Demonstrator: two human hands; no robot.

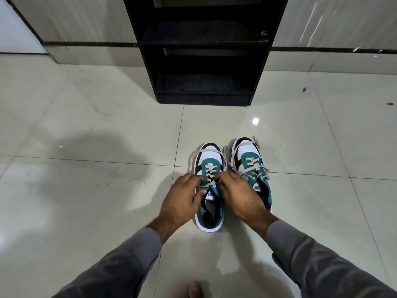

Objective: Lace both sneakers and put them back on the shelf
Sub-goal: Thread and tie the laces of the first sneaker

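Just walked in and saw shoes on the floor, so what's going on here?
A person is lacing a pair of teal, white and black sneakers on the tiled floor. The left hand and right hand are both working the laces of the left sneaker. The right sneaker sits beside it, laced but with loose ends. The black shelf ahead holds no shoes.

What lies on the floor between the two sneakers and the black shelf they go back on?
Nothing visible: bare tile separates the left sneaker and right sneaker from the shelf; both hands are at the left sneaker's laces.
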